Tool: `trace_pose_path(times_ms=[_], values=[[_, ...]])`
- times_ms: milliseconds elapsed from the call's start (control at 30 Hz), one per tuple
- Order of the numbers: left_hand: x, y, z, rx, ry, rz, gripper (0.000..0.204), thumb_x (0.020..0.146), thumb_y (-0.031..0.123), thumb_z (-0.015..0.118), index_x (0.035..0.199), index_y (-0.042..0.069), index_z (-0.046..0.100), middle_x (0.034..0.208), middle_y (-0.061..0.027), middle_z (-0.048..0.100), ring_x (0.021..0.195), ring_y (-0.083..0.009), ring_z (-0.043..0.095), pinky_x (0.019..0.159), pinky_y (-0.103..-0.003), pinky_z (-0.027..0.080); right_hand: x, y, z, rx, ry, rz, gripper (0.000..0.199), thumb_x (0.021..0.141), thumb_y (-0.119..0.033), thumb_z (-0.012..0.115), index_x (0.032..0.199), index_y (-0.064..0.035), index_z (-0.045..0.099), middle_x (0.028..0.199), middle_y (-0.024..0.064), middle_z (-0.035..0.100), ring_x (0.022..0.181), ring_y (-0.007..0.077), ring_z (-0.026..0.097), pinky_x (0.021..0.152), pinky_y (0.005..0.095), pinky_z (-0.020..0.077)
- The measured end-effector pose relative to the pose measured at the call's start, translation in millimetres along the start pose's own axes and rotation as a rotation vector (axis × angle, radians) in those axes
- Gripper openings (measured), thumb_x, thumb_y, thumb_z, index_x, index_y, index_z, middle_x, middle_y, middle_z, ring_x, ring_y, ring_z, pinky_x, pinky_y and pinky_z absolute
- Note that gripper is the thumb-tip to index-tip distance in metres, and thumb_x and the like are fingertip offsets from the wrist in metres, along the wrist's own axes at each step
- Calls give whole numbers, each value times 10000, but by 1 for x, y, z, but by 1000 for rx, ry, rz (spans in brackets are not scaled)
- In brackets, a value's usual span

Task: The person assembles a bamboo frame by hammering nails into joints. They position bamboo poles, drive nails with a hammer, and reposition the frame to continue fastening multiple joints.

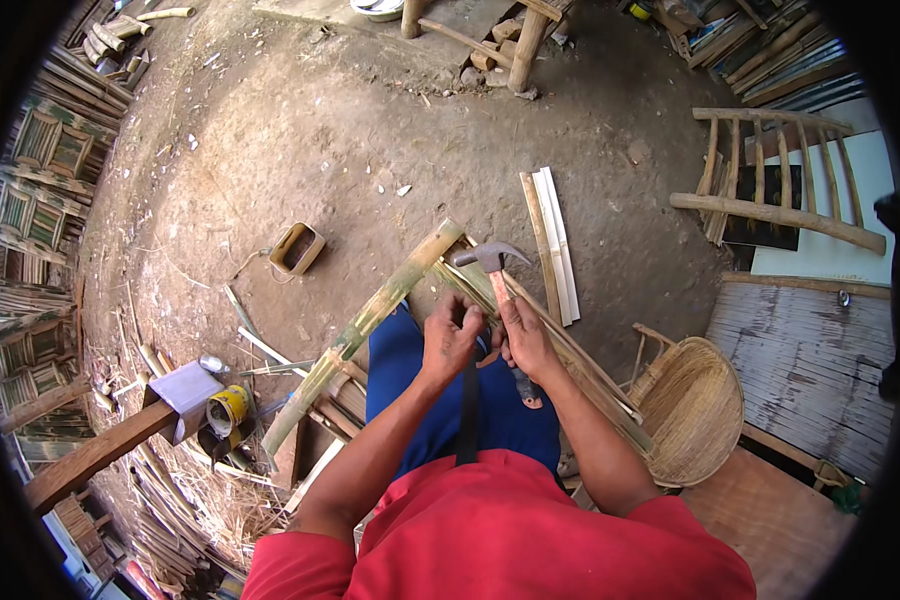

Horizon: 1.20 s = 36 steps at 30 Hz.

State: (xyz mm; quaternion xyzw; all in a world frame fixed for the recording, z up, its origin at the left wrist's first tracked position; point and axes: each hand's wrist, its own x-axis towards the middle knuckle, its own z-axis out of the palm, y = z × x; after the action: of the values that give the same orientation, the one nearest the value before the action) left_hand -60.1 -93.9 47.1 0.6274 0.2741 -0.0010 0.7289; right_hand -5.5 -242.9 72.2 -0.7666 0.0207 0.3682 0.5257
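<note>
My right hand [526, 342] is wrapped round the handle of a claw hammer [492, 257], its metal head raised beyond my fingers and its worn dark grip end showing below. Close beside it, my left hand [452, 338] is closed with thumb and fingers pinched together; whatever lies in them is hidden. Both hands are above my lap. To the left of them a thick green-and-tan split bamboo pole [355, 328] slants across my legs. Thin bamboo strips [592, 378] run from its far end down along my right side, forming a pointed frame with it.
Pale bamboo slats [558, 245] lie on the dirt floor ahead. A cut-open plastic container [297, 248] stands to the left, and a yellow can [228, 408] sits near a wooden beam [95, 455]. At right are a woven basket [695, 410] and a bamboo rack [780, 208].
</note>
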Motion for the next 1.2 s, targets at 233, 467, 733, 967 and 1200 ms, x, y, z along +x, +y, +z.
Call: trace_pose_path(times_ms=[233, 467, 733, 967, 1200], values=[[84, 2, -50, -8, 298, 265, 141, 992, 89, 644, 1103, 10, 681, 971, -81, 716, 780, -160, 654, 703, -300, 530, 1, -3, -9, 33, 61, 79, 435, 1079, -491, 444, 1007, -64, 486, 676, 54, 564, 480, 120, 519, 414, 295, 429], [102, -12, -52, 546, 370, 576, 125, 865, 78, 749, 987, 53, 736, 905, -136, 616, 843, -313, 631, 750, -411, 521, -4, -18, -6, -85, 30, 68, 402, 1084, -452, 448, 1094, -52, 490, 733, 91, 585, 537, 184, 572, 454, 335, 450], [105, -18, -54, 689, 312, 584, 148, 843, 121, 777, 955, 40, 725, 915, -137, 615, 812, -299, 644, 727, -393, 537, -15, -65, -6, -381, 184, -622, 202, 1035, -160, 514, 1159, -6, 478, 874, 286, 641, 811, 515, 641, 669, 566, 481], [101, -17, -57, 700, 308, 583, 138, 830, 108, 766, 931, 28, 716, 897, -141, 600, 834, -314, 639, 739, -405, 534, 22, -63, 20, -806, 79, -248, 215, 1023, -159, 519, 1164, -9, 457, 893, 324, 655, 828, 522, 657, 675, 556, 525], [102, -21, -56, 726, 337, 644, 120, 826, 92, 756, 922, 32, 715, 898, -142, 598, 846, -328, 625, 735, -423, 524, -13, -81, 6, -448, 333, -1165, 141, 981, -36, 517, 1108, 23, 502, 981, 234, 617, 737, 386, 622, 625, 430, 526]])
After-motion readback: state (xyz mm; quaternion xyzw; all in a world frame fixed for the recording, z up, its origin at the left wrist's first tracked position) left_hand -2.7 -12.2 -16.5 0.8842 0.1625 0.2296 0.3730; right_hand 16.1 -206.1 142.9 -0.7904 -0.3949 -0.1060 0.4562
